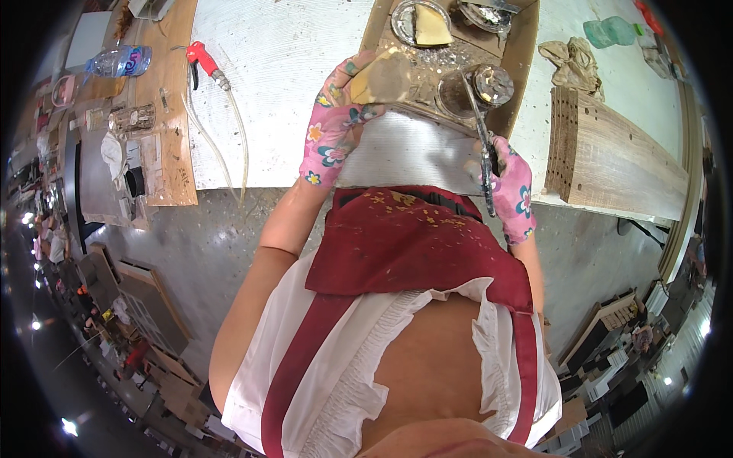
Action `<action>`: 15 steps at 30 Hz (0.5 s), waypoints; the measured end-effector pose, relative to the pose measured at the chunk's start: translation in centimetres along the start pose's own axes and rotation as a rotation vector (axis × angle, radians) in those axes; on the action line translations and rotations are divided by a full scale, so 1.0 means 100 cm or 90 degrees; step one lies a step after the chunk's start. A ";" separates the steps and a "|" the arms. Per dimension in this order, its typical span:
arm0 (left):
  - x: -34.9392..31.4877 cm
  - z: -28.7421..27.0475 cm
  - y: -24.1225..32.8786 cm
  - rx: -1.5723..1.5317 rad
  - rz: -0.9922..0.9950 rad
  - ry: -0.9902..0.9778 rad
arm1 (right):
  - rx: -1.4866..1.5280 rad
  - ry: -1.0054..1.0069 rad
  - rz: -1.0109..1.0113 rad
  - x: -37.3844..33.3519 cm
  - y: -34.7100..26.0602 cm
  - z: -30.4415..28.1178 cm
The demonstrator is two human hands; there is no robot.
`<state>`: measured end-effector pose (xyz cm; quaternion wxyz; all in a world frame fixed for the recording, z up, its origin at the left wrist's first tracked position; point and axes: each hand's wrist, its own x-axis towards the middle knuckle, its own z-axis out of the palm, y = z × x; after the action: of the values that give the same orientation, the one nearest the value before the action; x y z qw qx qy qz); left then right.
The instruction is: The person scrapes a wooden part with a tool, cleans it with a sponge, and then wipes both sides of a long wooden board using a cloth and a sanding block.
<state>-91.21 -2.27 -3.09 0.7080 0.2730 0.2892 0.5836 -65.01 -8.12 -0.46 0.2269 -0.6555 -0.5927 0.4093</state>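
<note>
My left hand (330,145), in a pink flowered glove with bare fingertips, grips a yellow sponge-like block (369,82) with a greyish blurred patch on its right side. The block is held at the near left corner of a shallow cardboard tray (525,57). My right hand (516,191), gloved alike, is closed around a long thin tool with a dark, stained handle (485,153). The tool points away from me, its far end over a round container (456,93) in the tray. Whether that end is a brush or a blade I cannot tell.
The tray also holds a metal dish (401,29) with a yellow piece (432,27) and a paint-crusted jar (495,85). A red air gun (200,57) with a hose lies left on the white table (282,61). Drilled wood-grain boards (611,153), a cloth (571,65) and a green bottle (608,32) lie right.
</note>
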 end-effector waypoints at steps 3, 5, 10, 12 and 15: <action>-0.004 0.008 -0.002 0.045 0.022 0.014 | -0.105 -0.005 -0.021 -0.003 0.004 0.003; -0.007 0.010 -0.005 0.072 0.021 0.029 | -0.118 0.015 -0.041 -0.004 -0.012 0.006; -0.015 0.018 -0.008 0.040 -0.046 0.026 | -0.278 0.140 -0.265 -0.001 -0.021 0.010; -0.019 0.017 -0.011 0.057 -0.086 0.035 | -0.319 0.102 -0.296 0.003 -0.021 0.007; -0.023 0.017 -0.013 0.055 -0.122 0.042 | -0.343 0.069 -0.295 0.008 -0.033 -0.001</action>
<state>-89.45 -4.85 -2.64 0.7380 0.2550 0.3622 0.5090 -66.98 -6.64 1.97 0.1637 -0.5609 -0.7992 0.1412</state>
